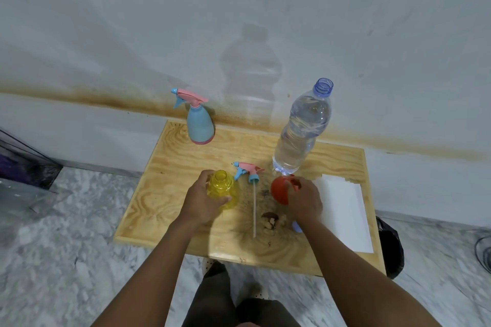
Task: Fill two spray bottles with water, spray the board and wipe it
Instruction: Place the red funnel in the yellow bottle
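Note:
My left hand (203, 200) grips a yellow spray bottle (223, 188) that stands open-necked on the wooden board (170, 167). Its pink and blue spray head (248, 171) lies beside it, its long tube pointing toward me. My right hand (305, 199) holds a red funnel (280, 190) just above the board. A blue spray bottle (199, 122) with its head fitted stands at the board's far edge. A large clear water bottle (300, 130), uncapped and mostly full, stands at the back right. White paper sheets (342, 210) lie at the right.
Brown crumbs and a dark lump (269, 219) dirty the board's middle. A small blue cap (296, 226) peeks out under my right wrist. A stained wall (239, 34) rises behind the board. A black bag (390, 247) sits on the marble floor (66, 233) at right.

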A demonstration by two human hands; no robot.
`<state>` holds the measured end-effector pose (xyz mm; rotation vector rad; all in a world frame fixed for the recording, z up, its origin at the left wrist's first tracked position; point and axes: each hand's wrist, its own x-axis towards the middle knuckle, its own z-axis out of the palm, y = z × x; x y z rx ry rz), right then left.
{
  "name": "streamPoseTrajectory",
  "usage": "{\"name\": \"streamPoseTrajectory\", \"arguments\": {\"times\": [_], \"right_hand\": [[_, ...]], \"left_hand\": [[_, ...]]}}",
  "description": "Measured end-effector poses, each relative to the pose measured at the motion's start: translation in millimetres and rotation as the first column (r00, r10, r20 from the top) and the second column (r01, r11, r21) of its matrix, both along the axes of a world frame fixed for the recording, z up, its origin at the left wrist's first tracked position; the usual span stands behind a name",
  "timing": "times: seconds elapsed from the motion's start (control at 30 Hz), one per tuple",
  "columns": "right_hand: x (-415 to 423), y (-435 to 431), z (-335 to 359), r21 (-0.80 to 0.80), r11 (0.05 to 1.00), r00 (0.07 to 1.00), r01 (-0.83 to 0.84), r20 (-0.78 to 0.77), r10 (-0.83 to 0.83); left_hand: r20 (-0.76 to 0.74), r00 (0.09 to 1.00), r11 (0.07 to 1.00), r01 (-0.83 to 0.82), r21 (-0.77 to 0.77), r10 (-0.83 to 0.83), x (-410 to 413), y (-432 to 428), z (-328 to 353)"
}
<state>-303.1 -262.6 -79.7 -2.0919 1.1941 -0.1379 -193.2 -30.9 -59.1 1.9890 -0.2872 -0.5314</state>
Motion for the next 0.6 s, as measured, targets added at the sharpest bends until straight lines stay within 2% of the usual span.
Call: {"name": "streamPoseTrajectory", "arguments": {"times": [0.1, 0.23, 0.37, 0.43, 0.5, 0.6], "right_hand": [[-6, 0, 7, 0.001, 1.0, 0.996, 0.015, 0.093, -0.015], [-16, 10, 36, -0.02, 0.999, 0.947, 0.031, 0.321, -0.023], [-15, 18, 78, 0.061, 0.998, 0.878, 0.012, 0.478, -0.04], [-9, 21, 97, 0.174, 0.983, 0.858, -0.064, 0.512, -0.035], [-1, 25, 111, 0.37, 0.918, 0.834, -0.142, 0.544, -0.09], [14, 33, 128, 0.593, 0.761, 0.812, -0.264, 0.563, -0.157]], "left_hand": [[0.0, 1.0, 1.0, 0.002, -0.006, -0.002, -1, 1, 0], [-0.011, 1.0, 1.0, 0.02, -0.003, -0.02, -2, 1, -1], [-0.006, 0.999, 0.999, 0.037, 0.032, -0.037, -2, 3, -1], [0.014, 0.998, 0.995, 0.063, 0.083, -0.064, -4, 5, 8], [0.054, 0.995, 0.992, 0.08, 0.099, -0.086, -4, 7, 24], [0.021, 0.997, 0.995, 0.072, -0.071, -0.07, 1, 13, 54]]}}
